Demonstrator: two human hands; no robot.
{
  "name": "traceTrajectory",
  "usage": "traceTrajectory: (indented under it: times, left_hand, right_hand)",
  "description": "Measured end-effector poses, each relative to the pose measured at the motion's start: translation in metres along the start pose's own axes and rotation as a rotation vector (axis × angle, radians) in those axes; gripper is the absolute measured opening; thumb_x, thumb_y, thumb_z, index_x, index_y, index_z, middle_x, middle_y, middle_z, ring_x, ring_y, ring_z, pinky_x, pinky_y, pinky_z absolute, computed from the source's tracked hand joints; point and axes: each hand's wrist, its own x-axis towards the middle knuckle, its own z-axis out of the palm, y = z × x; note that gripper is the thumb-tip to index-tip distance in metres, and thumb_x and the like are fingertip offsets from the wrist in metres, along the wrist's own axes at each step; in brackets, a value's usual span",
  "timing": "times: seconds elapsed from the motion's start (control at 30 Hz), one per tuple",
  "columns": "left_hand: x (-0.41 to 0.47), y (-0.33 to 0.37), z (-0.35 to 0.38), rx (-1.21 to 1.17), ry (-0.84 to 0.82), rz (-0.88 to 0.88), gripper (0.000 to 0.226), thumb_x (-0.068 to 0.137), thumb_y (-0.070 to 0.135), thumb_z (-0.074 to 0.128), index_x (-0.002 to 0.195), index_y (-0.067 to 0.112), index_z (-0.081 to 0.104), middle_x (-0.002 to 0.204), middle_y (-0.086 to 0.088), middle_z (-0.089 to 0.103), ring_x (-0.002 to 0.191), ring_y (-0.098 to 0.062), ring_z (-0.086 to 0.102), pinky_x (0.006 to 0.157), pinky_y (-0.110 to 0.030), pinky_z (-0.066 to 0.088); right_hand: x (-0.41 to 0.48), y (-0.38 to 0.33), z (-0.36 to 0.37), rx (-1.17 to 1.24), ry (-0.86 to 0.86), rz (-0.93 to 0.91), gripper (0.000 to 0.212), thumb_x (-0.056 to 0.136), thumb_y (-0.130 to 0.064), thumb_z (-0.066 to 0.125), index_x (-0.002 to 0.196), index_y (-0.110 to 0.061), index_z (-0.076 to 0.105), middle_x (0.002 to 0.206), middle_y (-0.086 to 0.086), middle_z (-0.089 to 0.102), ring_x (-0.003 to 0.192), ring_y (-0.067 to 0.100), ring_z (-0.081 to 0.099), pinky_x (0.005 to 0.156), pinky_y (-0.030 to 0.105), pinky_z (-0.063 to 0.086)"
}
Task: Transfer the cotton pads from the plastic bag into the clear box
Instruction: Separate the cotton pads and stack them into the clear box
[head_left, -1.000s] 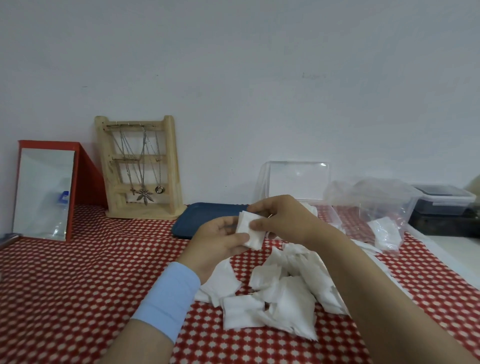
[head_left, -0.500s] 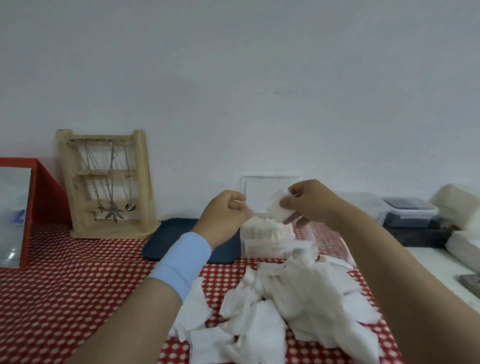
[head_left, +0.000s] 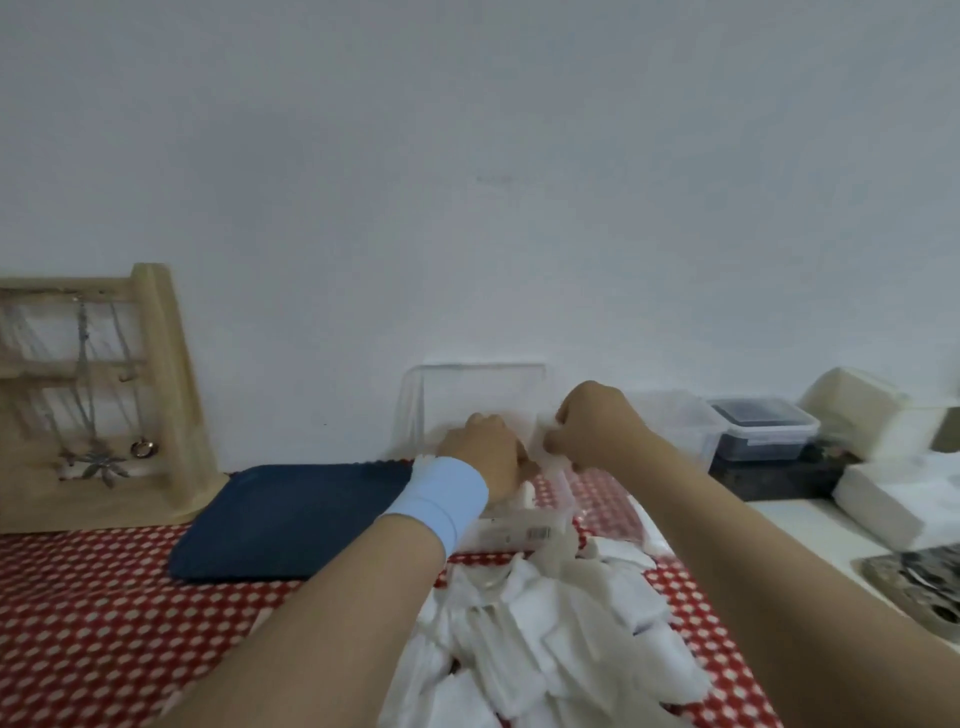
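Observation:
The clear box (head_left: 519, 527) stands on the red checked cloth with its lid (head_left: 483, 395) raised against the wall. Both hands are over its opening. My left hand (head_left: 483, 457), which has a light blue wristband, reaches down into the box, and its fingers are hidden. My right hand (head_left: 592, 426) hovers at the box's right edge and pinches a blurred white cotton pad (head_left: 545, 434). A heap of loose cotton pads (head_left: 545, 634) lies on the cloth in front of the box. The crumpled plastic bag (head_left: 670, 421) sits behind my right wrist.
A dark blue tray (head_left: 291, 519) lies left of the box. A wooden jewellery rack (head_left: 104, 395) leans on the wall at far left. At right are a dark lidded container (head_left: 763, 431), white packs (head_left: 872, 410) and the table's edge.
Both hands moved forward and down from in front of the box to its opening. The camera shifted right and closer, so the red mirror went out of view.

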Motion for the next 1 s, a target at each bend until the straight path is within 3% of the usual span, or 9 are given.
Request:
traceTrajectory:
  times: [0.07,0.17,0.4,0.5,0.6,0.67,0.77,0.87,1.0]
  left_hand:
    - [0.002,-0.004,0.003,0.003,0.012,0.025,0.029,0.096,0.029,0.06,0.122,0.027,0.072,0.131,-0.003,0.051,0.121,-0.025,0.05,0.103,-0.039,0.047]
    - [0.002,-0.012,0.007,-0.006,0.01,0.072,0.041,0.088,0.009,0.061,0.119,0.032,0.071,0.13,-0.002,0.052,0.126,-0.023,0.048,0.104,-0.037,0.047]
    - [0.0,-0.03,0.01,-0.072,0.077,0.142,0.066,0.08,0.03,0.077,0.141,0.03,0.053,0.14,0.002,0.052,0.131,-0.021,0.045,0.105,-0.036,0.045]
    - [-0.002,-0.044,0.01,0.054,0.112,0.157,0.077,0.081,0.039,0.075,0.149,0.03,0.04,0.145,0.001,0.045,0.135,-0.023,0.036,0.11,-0.038,0.037]
    - [-0.002,-0.056,0.009,0.061,0.082,0.167,0.078,0.085,0.041,0.07,0.153,0.029,0.033,0.151,0.001,0.036,0.14,-0.024,0.028,0.115,-0.039,0.033]
    - [-0.002,-0.059,0.009,0.013,0.053,0.172,0.079,0.085,0.037,0.071,0.153,0.028,0.033,0.149,0.0,0.036,0.139,-0.023,0.03,0.113,-0.04,0.037]
    - [0.002,-0.058,0.013,0.004,0.057,0.163,0.074,0.085,0.033,0.074,0.15,0.029,0.04,0.142,-0.002,0.041,0.136,-0.023,0.034,0.109,-0.039,0.041]
    - [0.005,-0.058,0.013,0.033,0.079,0.16,0.072,0.082,0.03,0.076,0.146,0.03,0.044,0.14,-0.001,0.044,0.133,-0.023,0.038,0.107,-0.038,0.043]
    - [0.0,-0.062,0.006,0.06,0.074,0.179,0.077,0.081,0.037,0.076,0.149,0.03,0.039,0.141,-0.001,0.043,0.134,-0.023,0.035,0.109,-0.037,0.039]
  right_hand:
    - [0.003,-0.002,0.008,-0.08,-0.003,-0.004,0.024,0.081,-0.013,0.069,0.064,-0.011,0.053,0.058,0.002,0.058,0.053,0.018,0.057,0.047,0.022,0.041]
    - [0.003,-0.008,0.017,-0.26,0.016,0.006,0.02,0.082,-0.016,0.069,0.071,-0.016,0.052,0.069,-0.001,0.057,0.057,0.015,0.053,0.049,0.023,0.037]
    - [0.005,-0.032,0.033,-0.491,0.036,0.007,0.026,0.088,-0.005,0.058,0.071,-0.015,0.042,0.069,-0.001,0.048,0.062,0.016,0.051,0.064,0.026,0.045]
    - [0.01,-0.034,0.043,-0.396,-0.055,0.078,0.017,0.091,-0.008,0.054,0.076,-0.014,0.05,0.072,0.0,0.054,0.057,0.014,0.049,0.064,0.027,0.045]
    - [0.017,-0.035,0.038,-0.112,-0.294,0.162,0.024,0.094,-0.009,0.05,0.072,-0.008,0.058,0.079,0.009,0.074,0.053,0.017,0.057,0.062,0.028,0.053]
    - [0.019,-0.033,0.031,0.065,-0.352,0.18,0.026,0.097,-0.005,0.046,0.074,-0.007,0.058,0.086,0.019,0.073,0.055,0.02,0.057,0.055,0.027,0.05]
    - [0.013,-0.031,0.025,0.054,-0.478,0.169,0.019,0.094,0.001,0.042,0.091,0.002,0.06,0.109,0.028,0.072,0.056,0.026,0.053,0.05,0.025,0.041]
    - [0.009,-0.029,0.024,0.108,-0.47,0.214,0.024,0.096,-0.006,0.035,0.101,0.0,0.057,0.106,0.015,0.076,0.052,0.022,0.061,0.045,0.022,0.042]
    - [0.011,-0.021,0.016,0.008,-0.295,0.112,0.018,0.094,-0.003,0.044,0.08,-0.005,0.055,0.077,0.014,0.067,0.064,0.029,0.073,0.049,0.028,0.049]
